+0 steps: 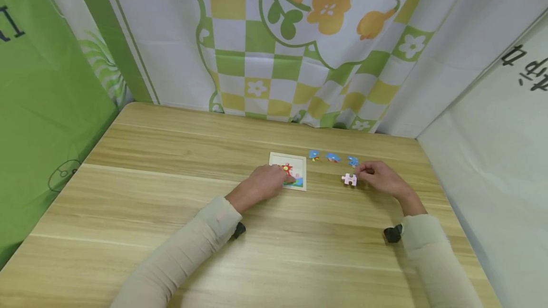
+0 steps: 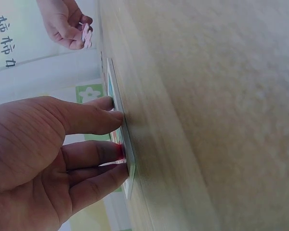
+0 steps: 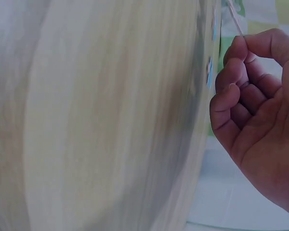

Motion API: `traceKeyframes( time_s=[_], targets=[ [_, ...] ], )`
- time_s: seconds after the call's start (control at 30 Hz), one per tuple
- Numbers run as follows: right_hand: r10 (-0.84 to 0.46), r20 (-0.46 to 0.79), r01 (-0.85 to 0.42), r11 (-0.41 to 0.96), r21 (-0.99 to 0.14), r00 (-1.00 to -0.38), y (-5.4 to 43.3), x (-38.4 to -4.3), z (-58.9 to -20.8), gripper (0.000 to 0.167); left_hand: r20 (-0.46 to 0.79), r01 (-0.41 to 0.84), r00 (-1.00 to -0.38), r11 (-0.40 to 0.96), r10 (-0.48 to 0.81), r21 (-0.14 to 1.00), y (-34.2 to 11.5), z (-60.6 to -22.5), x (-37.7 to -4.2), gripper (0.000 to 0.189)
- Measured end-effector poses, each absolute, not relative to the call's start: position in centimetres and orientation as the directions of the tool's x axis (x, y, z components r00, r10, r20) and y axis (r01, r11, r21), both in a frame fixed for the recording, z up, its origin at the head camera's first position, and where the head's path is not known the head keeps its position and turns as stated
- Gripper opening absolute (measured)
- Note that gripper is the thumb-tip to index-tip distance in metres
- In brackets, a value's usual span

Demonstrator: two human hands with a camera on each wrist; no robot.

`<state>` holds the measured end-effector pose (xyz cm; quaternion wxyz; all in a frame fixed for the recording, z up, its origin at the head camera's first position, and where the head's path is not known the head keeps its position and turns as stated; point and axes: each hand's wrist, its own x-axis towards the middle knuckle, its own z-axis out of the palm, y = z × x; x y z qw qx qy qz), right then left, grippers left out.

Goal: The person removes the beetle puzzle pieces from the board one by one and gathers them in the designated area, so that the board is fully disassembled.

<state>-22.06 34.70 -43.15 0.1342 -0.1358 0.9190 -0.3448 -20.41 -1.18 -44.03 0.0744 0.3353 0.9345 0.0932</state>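
On the wooden tabletop (image 1: pixel 171 194), left hand (image 1: pixel 263 185) pressing straight fingers on the puzzle board (image 1: pixel 299 161), three blue puzzle pieces (image 1: pixel 333 157) beyond, right hand (image 1: pixel 381 178) pinching the pink puzzle piece (image 1: pixel 349 179) beside the board.

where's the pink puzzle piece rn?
Head view: pink piece pinched at the right hand fingertips, just right of the puzzle board, below three blue pieces.

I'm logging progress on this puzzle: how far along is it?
Early on. A few pieces sit in the puzzle tray, which the left hand presses. The right hand pinches the pink piece. Three blue pieces lie loose on the table.
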Motion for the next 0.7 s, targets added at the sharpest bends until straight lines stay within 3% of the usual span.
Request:
traceKeyframes(
  time_s=[0.7],
  targets=[
    [-0.298,-0.230,-0.085,0.762,-0.642,-0.926,36.6,-23.8,-44.0,0.022,-0.099,0.605,-0.768,0.767,0.633,0.216,-1.0,-44.1,-20.5,0.050]
  ],
)
